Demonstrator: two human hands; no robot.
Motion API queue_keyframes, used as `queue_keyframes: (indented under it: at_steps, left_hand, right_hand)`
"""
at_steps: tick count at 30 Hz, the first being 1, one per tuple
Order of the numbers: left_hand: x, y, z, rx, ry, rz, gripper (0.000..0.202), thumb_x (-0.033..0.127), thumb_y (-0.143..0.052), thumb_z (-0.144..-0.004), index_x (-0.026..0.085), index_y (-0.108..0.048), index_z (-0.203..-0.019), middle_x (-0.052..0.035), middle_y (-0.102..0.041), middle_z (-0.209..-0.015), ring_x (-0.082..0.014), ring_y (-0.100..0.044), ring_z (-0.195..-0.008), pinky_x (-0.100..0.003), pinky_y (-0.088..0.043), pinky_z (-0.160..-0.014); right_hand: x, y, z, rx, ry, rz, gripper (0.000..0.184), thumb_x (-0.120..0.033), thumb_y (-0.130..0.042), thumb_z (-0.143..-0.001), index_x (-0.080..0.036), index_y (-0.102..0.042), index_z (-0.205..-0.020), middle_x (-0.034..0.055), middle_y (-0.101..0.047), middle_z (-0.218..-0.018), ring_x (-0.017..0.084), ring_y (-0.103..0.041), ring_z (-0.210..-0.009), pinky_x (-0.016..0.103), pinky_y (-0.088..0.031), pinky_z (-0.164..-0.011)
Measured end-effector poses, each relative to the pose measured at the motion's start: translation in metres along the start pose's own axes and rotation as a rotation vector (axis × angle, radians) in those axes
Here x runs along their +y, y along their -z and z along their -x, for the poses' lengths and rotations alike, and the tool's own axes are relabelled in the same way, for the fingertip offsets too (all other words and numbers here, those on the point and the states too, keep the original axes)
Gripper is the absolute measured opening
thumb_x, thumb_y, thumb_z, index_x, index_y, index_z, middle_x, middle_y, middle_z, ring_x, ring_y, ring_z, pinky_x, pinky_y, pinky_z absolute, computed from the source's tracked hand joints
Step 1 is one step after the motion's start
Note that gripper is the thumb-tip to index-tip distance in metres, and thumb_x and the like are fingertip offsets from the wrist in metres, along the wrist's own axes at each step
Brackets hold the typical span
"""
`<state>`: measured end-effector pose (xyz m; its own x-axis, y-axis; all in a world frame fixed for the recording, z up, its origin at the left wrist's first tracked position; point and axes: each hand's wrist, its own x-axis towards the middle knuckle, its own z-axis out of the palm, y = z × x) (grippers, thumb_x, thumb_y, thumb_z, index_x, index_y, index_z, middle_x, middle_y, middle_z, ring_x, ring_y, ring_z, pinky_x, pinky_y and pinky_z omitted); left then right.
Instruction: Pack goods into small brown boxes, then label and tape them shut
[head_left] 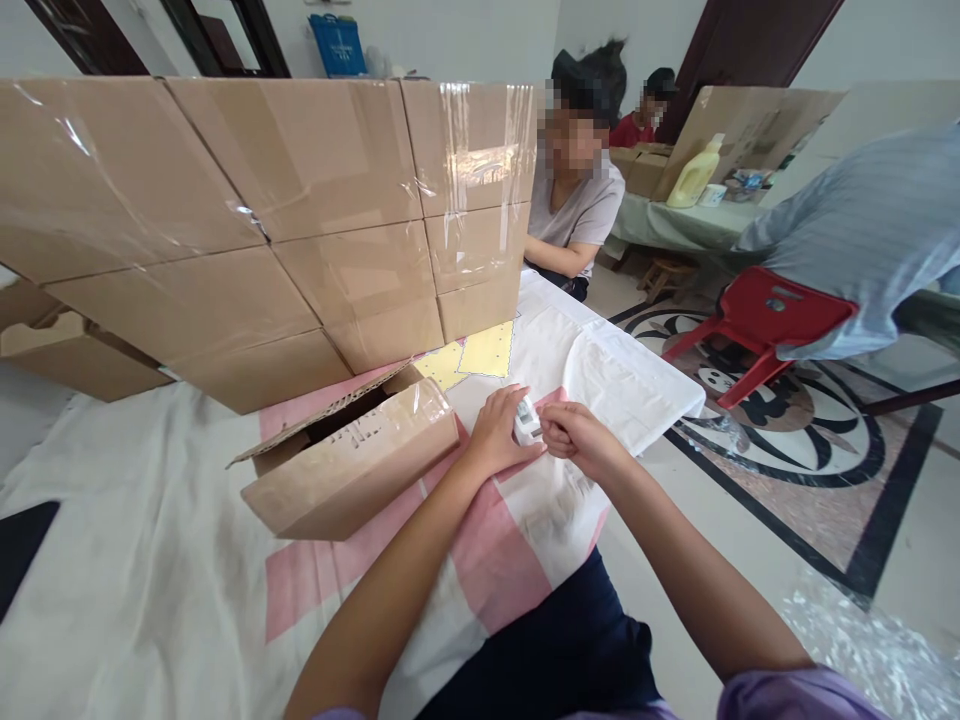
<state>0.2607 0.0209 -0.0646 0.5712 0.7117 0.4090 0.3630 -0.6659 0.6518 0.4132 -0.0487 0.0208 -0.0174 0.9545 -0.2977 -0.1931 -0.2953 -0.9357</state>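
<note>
the small white object (527, 424) is over the near part of the table, in front of your body, between your two hands. your left hand (495, 430) grasps it, the fingers over the far side and the thumb stretched along the near side. your right hand (571, 436) is clenched at its right side, the thumb and forefinger brought together right against it; you cannot tell from here whether they pinch something tiny. a greyish patch shows on the object's upper face, too small to read.

under your hands lies a pink and white cloth (499, 560), wrinkled and spread over the table. just beyond your left hand are pale yellow sheets (486, 350) with small dark marks, one overlapping another. to the left of your left forearm a cardboard box (360, 455) lies near it, its long flap partly raised over a dark opening.

behind that box and the sheets, a wall of taped cartons (345, 170) stands across the table, its clear tape shining. past its right end sits a person in a light shirt (581, 205), one forearm bent in front.

to your right, a person in a striped shirt (862, 220) sits on a red stool (787, 310), over a floor with a round dark pattern (765, 420). a yellow bottle (694, 175) and a white cup (712, 195) stand on the table beyond, and crumpled clear plastic (870, 640) lies on the floor at the lower right.
</note>
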Motion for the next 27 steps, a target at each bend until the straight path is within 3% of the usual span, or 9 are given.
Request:
queue_keyframes:
  at_steps: [5, 8, 13, 15, 22, 24, 27]
  left_hand:
    - [0.004, 0.003, 0.000, 0.007, 0.006, 0.010, 0.097, 0.042, -0.084, -0.070, 0.029, -0.031, -0.150, -0.0106, -0.042, -0.156, -0.0344, -0.038, -0.144, -0.055, -0.040, -0.116]
    - [0.004, 0.002, 0.000, 0.012, 0.000, 0.012, 0.097, 0.044, -0.083, -0.070, 0.030, -0.031, -0.151, -0.0105, -0.042, -0.156, -0.0345, -0.039, -0.144, -0.054, -0.040, -0.116]
    - [0.003, 0.002, 0.000, 0.007, 0.005, -0.006, 0.099, 0.045, -0.085, -0.068, 0.029, -0.032, -0.151, -0.0113, -0.042, -0.156, -0.0341, -0.039, -0.144, -0.052, -0.039, -0.117]
    - [0.004, 0.003, 0.000, 0.003, 0.009, -0.012, 0.098, 0.047, -0.083, -0.070, 0.029, -0.032, -0.151, -0.0114, -0.042, -0.156, -0.0339, -0.039, -0.144, -0.052, -0.039, -0.117]
    - [0.007, 0.004, 0.000, -0.011, 0.025, -0.006, 0.097, 0.045, -0.083, -0.069, 0.031, -0.033, -0.150, -0.0095, -0.042, -0.156, -0.0350, -0.039, -0.144, -0.055, -0.040, -0.116]
    - [0.007, 0.004, 0.000, -0.008, 0.028, -0.003, 0.097, 0.045, -0.083, -0.069, 0.031, -0.033, -0.151, -0.0096, -0.042, -0.156, -0.0352, -0.038, -0.144, -0.055, -0.040, -0.116]
    - [0.006, 0.004, 0.000, -0.010, 0.023, -0.002, 0.099, 0.046, -0.084, -0.069, 0.030, -0.032, -0.151, -0.0108, -0.042, -0.156, -0.0355, -0.038, -0.144, -0.054, -0.040, -0.116]
  right_hand:
    - [0.000, 0.003, 0.009, 0.011, 0.014, -0.054, 0.039, -0.033, -0.066, -0.080, -0.023, -0.037, -0.055, -0.0095, -0.026, -0.043, 0.005, -0.018, -0.039, 0.026, -0.011, -0.043]
    - [0.027, 0.003, 0.020, 0.050, -0.020, -0.053, 0.037, -0.039, -0.066, -0.081, -0.023, -0.042, -0.058, -0.0100, -0.025, -0.044, 0.005, -0.016, -0.040, 0.026, -0.011, -0.043]
    - [0.068, -0.001, 0.029, 0.279, 0.079, 0.225, 0.047, -0.049, -0.070, -0.078, -0.023, -0.039, -0.054, -0.0057, -0.033, -0.049, 0.008, -0.025, -0.045, 0.027, -0.014, -0.044]
    - [0.064, -0.003, 0.028, 0.275, 0.103, 0.241, 0.047, -0.049, -0.070, -0.078, -0.023, -0.038, -0.054, -0.0056, -0.032, -0.049, 0.008, -0.025, -0.046, 0.027, -0.015, -0.045]
    - [0.009, -0.002, 0.016, 0.150, 0.055, 0.041, 0.041, -0.034, -0.070, -0.076, -0.023, -0.036, -0.056, -0.0092, -0.025, -0.049, 0.005, -0.016, -0.045, 0.026, -0.011, -0.045]
    - [0.013, 0.000, 0.016, 0.148, 0.061, 0.012, 0.041, -0.034, -0.072, -0.075, -0.022, -0.037, -0.057, -0.0096, -0.025, -0.049, 0.004, -0.016, -0.045, 0.025, -0.011, -0.045]
    - [0.038, 0.003, 0.020, 0.132, -0.025, 0.017, 0.043, -0.041, -0.075, -0.074, -0.023, -0.039, -0.059, -0.0099, -0.027, -0.048, 0.004, -0.019, -0.042, 0.025, -0.011, -0.043]
